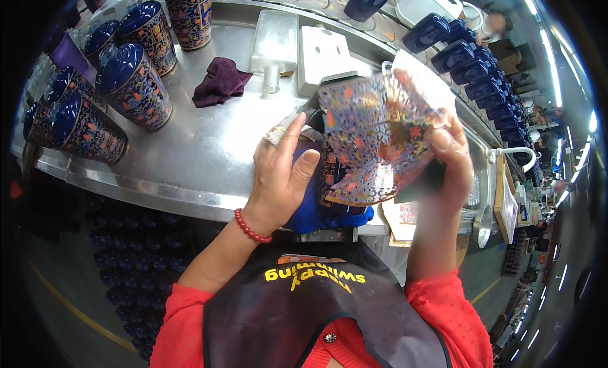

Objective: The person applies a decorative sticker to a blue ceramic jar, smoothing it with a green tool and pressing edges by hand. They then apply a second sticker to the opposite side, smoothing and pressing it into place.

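Note:
My right hand (453, 156) pinches the right edge of a thin, see-through decal sheet (358, 137) with a coloured floral and scroll pattern. The sheet is curved and partly blurred. Its left part lies against a dark blue bottle (330, 168), most of which it hides. Beside the bottle, my left hand (275, 181) is open, thumb apart and fingers stretched. A whitish wrap (278, 135) shows at its fingers. Whether that hand touches the bottle I cannot tell. Bright blue cloth (310, 219) lies beneath the bottle, at the bench's near edge.
Several decorated blue bottles (134, 86) stand at the left of the metal bench (209, 146). A purple cloth (221, 82), a clear glass bottle (275, 42) and a white block (323, 55) lie behind my hands. Plain blue bottles (478, 70) line the far right; a ladle (483, 225) sits nearer.

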`<state>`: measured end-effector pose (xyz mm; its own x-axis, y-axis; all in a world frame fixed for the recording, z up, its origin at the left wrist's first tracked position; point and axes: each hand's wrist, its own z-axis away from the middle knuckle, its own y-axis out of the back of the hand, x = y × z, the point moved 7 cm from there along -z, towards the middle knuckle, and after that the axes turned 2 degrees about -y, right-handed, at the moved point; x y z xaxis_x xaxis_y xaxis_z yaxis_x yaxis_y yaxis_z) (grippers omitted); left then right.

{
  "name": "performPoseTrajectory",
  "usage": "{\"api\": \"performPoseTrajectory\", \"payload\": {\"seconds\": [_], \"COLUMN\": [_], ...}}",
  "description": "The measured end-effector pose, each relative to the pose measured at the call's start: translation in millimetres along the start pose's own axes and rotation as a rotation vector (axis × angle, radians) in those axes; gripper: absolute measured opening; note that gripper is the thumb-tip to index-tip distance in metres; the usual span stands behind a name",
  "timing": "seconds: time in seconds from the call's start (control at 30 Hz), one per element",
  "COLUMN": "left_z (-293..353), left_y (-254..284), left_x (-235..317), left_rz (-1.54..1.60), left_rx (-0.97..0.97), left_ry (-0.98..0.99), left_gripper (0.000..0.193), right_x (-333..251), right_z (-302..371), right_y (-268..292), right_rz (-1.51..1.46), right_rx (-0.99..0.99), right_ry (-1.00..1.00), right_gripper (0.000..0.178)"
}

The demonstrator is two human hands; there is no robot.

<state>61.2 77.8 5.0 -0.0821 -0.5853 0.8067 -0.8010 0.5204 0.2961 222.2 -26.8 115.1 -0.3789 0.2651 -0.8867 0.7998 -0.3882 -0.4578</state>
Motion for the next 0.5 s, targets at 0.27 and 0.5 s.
{"api": "performPoseTrajectory", "payload": {"seconds": [0.27, 0.5], "left_z": [-3, 8], "left_y": [-2, -11], "left_x": [25, 47], "left_rz": [-0.040, -0.149], "left_rx": [-0.007, -0.147], "left_ry": [-0.113, -0.190], "left_gripper": [0.063, 0.074], "right_x": [18, 20], "right_z": [31, 37], "right_y": [58, 73], "right_rz": [0.148, 0.148], "right_rx": [0.168, 0.203], "right_ry": [-0.092, -0.182], "right_gripper": [0.004, 0.015]}}
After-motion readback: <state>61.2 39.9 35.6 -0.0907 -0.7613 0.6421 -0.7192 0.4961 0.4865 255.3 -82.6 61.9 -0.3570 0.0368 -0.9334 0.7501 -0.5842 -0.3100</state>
